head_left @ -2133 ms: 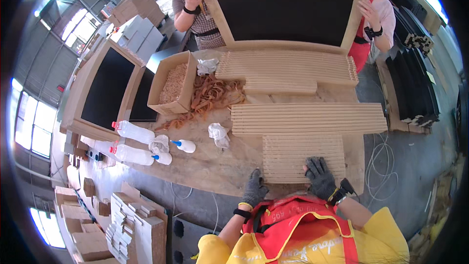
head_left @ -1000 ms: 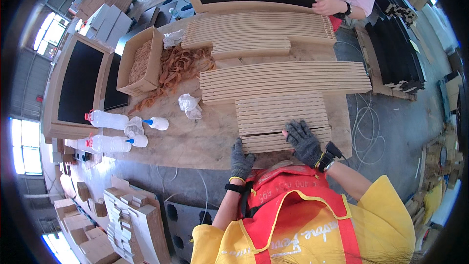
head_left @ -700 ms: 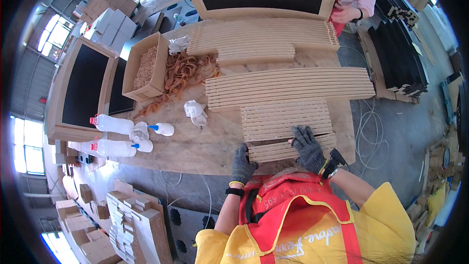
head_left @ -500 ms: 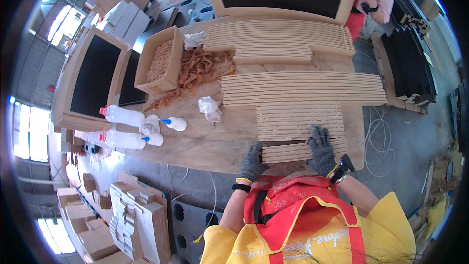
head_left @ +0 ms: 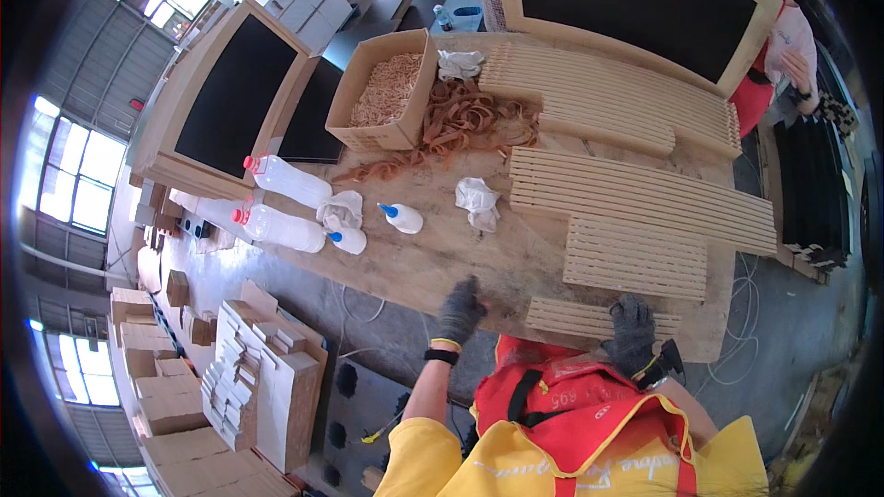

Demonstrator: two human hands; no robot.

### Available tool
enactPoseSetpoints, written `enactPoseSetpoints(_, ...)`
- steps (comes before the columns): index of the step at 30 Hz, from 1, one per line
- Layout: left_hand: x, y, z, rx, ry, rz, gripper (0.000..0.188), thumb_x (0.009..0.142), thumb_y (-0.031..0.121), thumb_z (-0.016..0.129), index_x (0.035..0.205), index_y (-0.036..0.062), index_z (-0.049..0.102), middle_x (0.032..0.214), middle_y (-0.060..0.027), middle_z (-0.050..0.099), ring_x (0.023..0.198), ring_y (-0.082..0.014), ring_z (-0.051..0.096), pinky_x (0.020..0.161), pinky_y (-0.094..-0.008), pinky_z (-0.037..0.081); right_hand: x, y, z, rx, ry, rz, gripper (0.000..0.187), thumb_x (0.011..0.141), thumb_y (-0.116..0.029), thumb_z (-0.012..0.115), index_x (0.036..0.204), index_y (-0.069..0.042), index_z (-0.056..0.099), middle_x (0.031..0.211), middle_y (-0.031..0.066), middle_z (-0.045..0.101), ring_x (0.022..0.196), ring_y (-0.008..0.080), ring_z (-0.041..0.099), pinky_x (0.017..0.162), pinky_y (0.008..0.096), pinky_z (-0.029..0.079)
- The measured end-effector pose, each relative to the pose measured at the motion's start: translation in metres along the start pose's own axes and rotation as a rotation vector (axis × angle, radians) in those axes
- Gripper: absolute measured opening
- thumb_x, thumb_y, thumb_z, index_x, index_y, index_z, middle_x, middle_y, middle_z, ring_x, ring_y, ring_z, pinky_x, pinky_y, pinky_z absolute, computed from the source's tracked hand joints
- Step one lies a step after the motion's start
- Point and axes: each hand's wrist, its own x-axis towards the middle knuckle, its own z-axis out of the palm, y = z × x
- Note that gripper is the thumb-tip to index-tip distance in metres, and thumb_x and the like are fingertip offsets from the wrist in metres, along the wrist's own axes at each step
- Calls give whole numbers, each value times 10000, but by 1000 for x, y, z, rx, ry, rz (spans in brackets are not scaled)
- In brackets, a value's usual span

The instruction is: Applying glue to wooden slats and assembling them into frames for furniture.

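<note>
My left hand, in a dark grey glove, is over the near edge of the wooden table, left of a narrow row of wooden strips. Its fingers look loosely apart and I see nothing in them. My right hand, gloved alike, lies with fingers stretched over the right part of that row. Beyond a gap lies a wider block of short strips, against a block of long strips. Two small white bottles with blue tips, one being the upright-lying glue-type bottle, lie left of the strips.
Two large clear bottles with red caps lie at the left, near crumpled white cloths. A carton of small wooden pieces stands beside brown shavings. Across the table, people hold a black-panelled wooden frame.
My left hand has moved left, off the strips. The near row is now apart from the block behind it. The view has turned, and the far frame has tilted.
</note>
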Motion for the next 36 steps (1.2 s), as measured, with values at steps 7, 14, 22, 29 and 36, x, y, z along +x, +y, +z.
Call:
enactPoseSetpoints(7, 92, -78, -88, -276, 594, -447, 792, 696, 168, 836, 1351, -64, 458, 1213, -190, 581, 1130, -323, 561, 985, -419, 438, 5, -12, 4, -47, -151, 215, 777, 537, -252, 882, 1218, -74, 555, 1217, 185, 547, 1200, 408, 490, 1099, 554, 326)
enactPoseSetpoints(14, 160, -94, -61, -332, 589, -372, 824, 717, 211, 828, 1396, -54, 443, 1394, -218, 524, 1335, -341, 472, 1146, -398, 326, 5, -2, 6, -99, -100, 203, 855, 442, -292, 886, 1200, -60, 565, 1171, 184, 575, 1111, 416, 529, 1015, 553, 385)
enactPoseSetpoints(22, 76, -33, -23, -372, 472, -351, 764, 728, 212, 850, 1349, -56, 496, 1184, -175, 648, 1097, -273, 628, 998, -357, 466, 16, -10, -1, -37, -191, 149, 806, 492, -323, 904, 1182, -91, 559, 1202, 155, 561, 1132, 375, 515, 995, 539, 391)
enactPoseSetpoints(29, 31, 70, 5, -423, 350, -451, 747, 749, 315, 829, 1324, -45, 516, 1202, -246, 638, 1135, -367, 624, 956, -413, 485, 8, -6, -10, -2, -155, 146, 709, 551, -286, 868, 1161, -91, 565, 1153, 148, 564, 1103, 368, 527, 984, 515, 399)
enactPoseSetpoints(36, -28, 72, 9, -286, 505, -376, 835, 761, 74, 821, 1439, -74, 356, 1412, -219, 486, 1320, -322, 478, 1124, -388, 349, 11, 5, -5, 11, -147, 103, 687, 608, -271, 841, 1199, -75, 552, 1102, 153, 583, 1064, 355, 546, 959, 497, 413)
